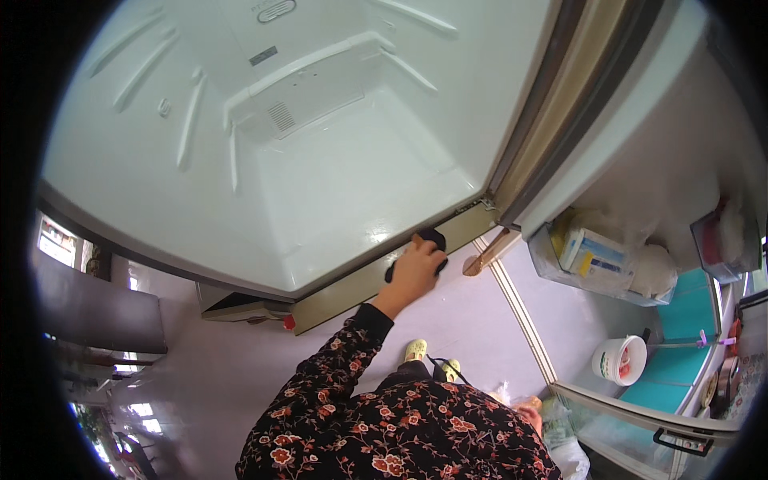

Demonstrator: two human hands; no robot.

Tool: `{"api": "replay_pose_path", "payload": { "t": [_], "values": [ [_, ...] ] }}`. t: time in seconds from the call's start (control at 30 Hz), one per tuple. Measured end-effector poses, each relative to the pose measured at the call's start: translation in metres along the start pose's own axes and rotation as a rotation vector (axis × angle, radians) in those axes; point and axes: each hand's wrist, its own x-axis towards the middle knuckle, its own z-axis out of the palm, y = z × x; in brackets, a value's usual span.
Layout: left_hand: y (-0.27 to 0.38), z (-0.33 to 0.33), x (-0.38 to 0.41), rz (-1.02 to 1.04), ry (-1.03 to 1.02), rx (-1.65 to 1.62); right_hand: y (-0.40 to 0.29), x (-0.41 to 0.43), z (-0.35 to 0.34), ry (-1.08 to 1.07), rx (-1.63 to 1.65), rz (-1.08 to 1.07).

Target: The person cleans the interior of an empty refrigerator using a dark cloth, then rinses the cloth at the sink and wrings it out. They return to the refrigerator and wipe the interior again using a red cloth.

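Note:
My left hand (pixel 414 267) grips a black cloth or pad (pixel 431 238) against the front bottom edge of an open refrigerator compartment (pixel 360 162). The compartment has white plastic walls with molded shelf ribs, a vent grille at the back and shiny spots on its floor. Down at my right side, my right hand (pixel 530 415) shows only in part beyond the floral sleeve, near plastic bags (pixel 561 444); what it may hold is hidden. To the right stands the open refrigerator door (pixel 636 150), whose clear bins (pixel 600 270) hold packages and bags.
A white bucket (pixel 618 361) with red things inside stands at the right, near a glass door (pixel 648 408) with a black handle. A floor track (pixel 519 309) runs past my feet in yellow clogs (pixel 416 350). Grey furniture (pixel 102 312) is at the far left.

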Motion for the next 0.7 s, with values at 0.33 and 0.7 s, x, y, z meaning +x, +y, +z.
{"api": "replay_pose_path", "payload": {
  "t": [0.33, 0.7],
  "values": [
    [-0.138, -0.097, 0.102, -0.558, 0.147, -0.870, -0.051, 0.021, 0.050, 0.029, -0.117, -0.042],
    [-0.120, -0.007, 0.193, -0.425, -0.138, -0.041, -0.072, 0.080, 0.007, 0.044, -0.288, -0.131]
  ]
}}
